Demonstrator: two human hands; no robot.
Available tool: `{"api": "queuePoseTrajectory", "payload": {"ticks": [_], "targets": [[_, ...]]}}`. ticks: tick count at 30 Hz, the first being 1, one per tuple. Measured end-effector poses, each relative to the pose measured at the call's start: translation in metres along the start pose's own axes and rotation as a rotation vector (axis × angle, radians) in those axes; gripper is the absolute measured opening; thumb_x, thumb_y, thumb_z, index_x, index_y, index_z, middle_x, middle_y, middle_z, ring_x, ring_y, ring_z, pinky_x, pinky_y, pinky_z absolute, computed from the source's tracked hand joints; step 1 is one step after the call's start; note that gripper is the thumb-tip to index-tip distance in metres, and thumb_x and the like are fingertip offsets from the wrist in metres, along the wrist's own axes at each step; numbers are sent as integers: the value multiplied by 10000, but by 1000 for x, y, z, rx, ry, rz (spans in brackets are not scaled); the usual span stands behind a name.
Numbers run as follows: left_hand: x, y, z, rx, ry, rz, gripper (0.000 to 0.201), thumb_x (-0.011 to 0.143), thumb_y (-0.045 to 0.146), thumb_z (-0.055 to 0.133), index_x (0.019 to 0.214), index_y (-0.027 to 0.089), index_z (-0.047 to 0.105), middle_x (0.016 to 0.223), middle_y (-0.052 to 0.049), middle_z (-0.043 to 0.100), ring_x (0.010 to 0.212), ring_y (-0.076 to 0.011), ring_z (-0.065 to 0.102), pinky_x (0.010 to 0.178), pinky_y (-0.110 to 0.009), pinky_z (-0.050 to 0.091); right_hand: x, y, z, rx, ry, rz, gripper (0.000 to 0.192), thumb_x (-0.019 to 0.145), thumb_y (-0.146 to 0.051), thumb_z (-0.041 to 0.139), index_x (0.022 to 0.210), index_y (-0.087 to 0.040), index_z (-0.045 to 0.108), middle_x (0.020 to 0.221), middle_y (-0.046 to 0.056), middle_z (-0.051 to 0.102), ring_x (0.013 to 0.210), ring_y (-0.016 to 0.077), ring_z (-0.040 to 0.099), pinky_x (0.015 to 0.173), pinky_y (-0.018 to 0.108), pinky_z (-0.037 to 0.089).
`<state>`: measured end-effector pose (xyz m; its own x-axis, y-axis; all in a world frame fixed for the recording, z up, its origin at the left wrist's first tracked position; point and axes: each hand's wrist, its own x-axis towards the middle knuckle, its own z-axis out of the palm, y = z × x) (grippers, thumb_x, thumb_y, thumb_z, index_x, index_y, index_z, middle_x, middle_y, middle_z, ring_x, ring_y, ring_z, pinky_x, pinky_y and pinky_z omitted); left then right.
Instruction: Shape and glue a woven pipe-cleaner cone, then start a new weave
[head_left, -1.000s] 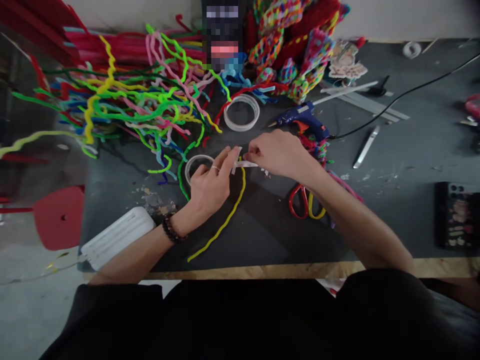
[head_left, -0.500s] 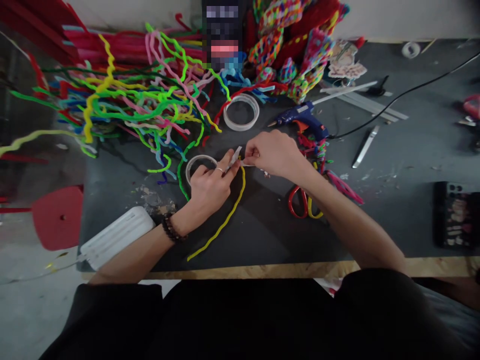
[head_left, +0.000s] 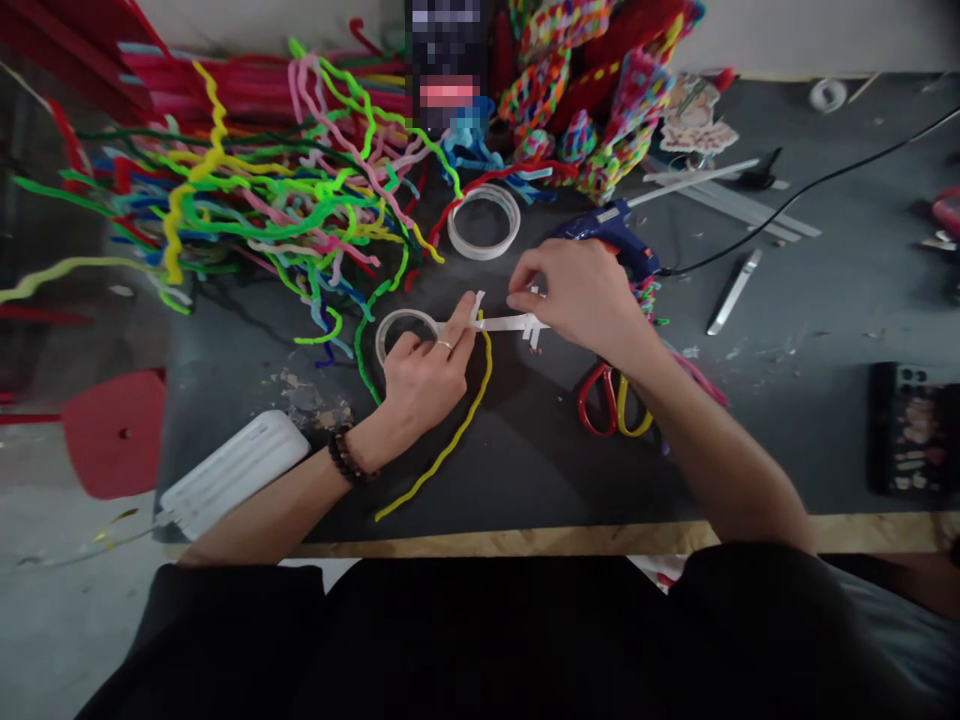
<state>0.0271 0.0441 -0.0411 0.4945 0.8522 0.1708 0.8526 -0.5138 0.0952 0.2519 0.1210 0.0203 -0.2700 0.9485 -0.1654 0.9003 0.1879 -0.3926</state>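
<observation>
My left hand (head_left: 427, 375), with a ring and a dark bead bracelet, lies on the table with its index and middle fingers stretched out over a strip of white tape (head_left: 504, 324). A short white piece sticks up at its fingertips. The strip runs right from beside a tape roll (head_left: 407, 335), and small tape pieces (head_left: 532, 332) lie across its far end. Over that end hovers my right hand (head_left: 574, 290), thumb and index finger curled into a pinch; what they hold is unclear. A yellow pipe cleaner (head_left: 472, 405) curves down from the strip near my left fingertips.
Colourful pipe cleaners (head_left: 262, 200) are heaped at the back left. Behind my hands are another tape roll (head_left: 484, 222) and a blue glue gun (head_left: 630, 240) with a black cord. Scissors (head_left: 600, 400) lie under my right forearm. A white power bank-like box (head_left: 236, 470) sits at left.
My right hand has moved right and slightly up, away from my left fingertips, uncovering the tape strip and the small pieces across it. My left hand has barely shifted.
</observation>
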Motion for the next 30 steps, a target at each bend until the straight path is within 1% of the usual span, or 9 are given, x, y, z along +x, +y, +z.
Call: {"api": "queuePoseTrajectory", "payload": {"ticks": [3,7,10,14,17,19,22,26,30], "targets": [[0,-2,0,-3,4,13,612,1024,134,364,1583,347,493,1692,-38,386,793,-209,718,767,-487,506,-5,7,2,47,22,-14,196,948,-422,666,992,-283,798,1079,69,773,969,277,665,801,411,455],[2,-3,0,-16,-23,26,576,1003,112,398,1504,321,592,1682,-52,416,804,-214,726,780,-494,507,-7,4,16,70,-20,-71,292,985,-490,622,958,-272,814,1042,59,754,940,238,651,812,384,438],[3,-4,-1,-45,-23,16,528,1006,123,411,1446,299,643,1671,-54,440,830,-207,734,809,-476,509,-5,-1,21,33,-25,-58,308,970,-498,645,895,-247,808,1053,72,740,923,236,640,777,378,421],[3,-6,-2,-41,1,-13,519,1002,117,420,1417,327,651,1672,-30,431,751,-178,703,804,-457,501,-2,3,13,23,-10,-65,211,958,-397,655,929,-250,804,1111,79,728,954,248,639,811,391,436],[2,-5,-1,-51,-2,-15,495,1025,150,426,1438,328,632,1660,-33,449,709,-172,680,812,-455,495,-5,15,4,57,54,-38,187,956,-365,652,1007,-259,797,1140,81,719,956,242,639,843,398,452],[1,-4,0,-70,-3,-13,545,1023,143,424,1515,332,565,1670,-46,429,723,-176,684,828,-456,496,-8,24,4,68,89,-9,173,937,-388,683,999,-267,791,1098,67,723,928,231,639,836,392,454],[1,-4,1,-23,-8,12,648,1001,89,404,1589,353,478,1703,-46,364,727,-171,687,811,-451,494,-15,33,10,55,85,17,168,877,-437,756,905,-274,780,1018,44,729,892,223,639,782,371,442],[2,-5,1,52,-28,48,669,981,81,404,1595,335,482,1699,-50,379,728,-178,699,788,-457,494,-18,36,19,43,79,58,194,841,-454,790,867,-262,773,960,45,744,864,223,648,718,350,413],[2,-4,0,-1,-15,27,625,983,104,414,1558,314,540,1671,-55,430,734,-183,707,810,-465,502,-12,37,17,160,18,30,208,830,-448,791,848,-241,790,856,32,754,781,193,663,728,349,439]]}}
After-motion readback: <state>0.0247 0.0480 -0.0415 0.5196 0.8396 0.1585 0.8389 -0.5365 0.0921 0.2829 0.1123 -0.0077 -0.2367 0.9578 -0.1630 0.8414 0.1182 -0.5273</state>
